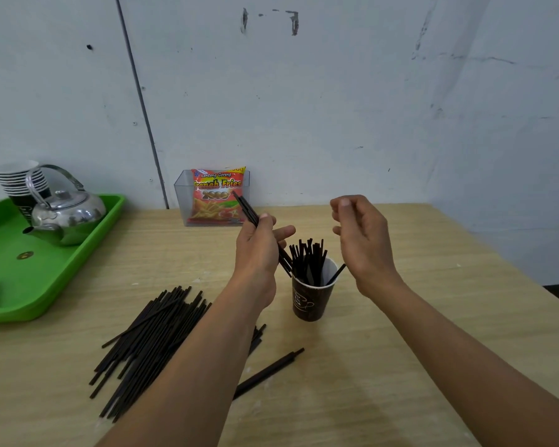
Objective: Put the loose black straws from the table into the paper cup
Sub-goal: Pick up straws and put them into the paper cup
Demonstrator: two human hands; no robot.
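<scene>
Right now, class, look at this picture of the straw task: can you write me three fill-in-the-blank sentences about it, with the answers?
1. The left hand grips a few black ____ above the paper cup.
2. The right hand holds ____.
3. The kettle stands on a tray coloured ____.

Missing words: straws; nothing; green

Glossy metal kettle (67, 217); matt wood-grain table (400, 366).

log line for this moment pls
left hand: grip on black straws by paper cup | right hand: empty, above cup | pile: on table
</scene>
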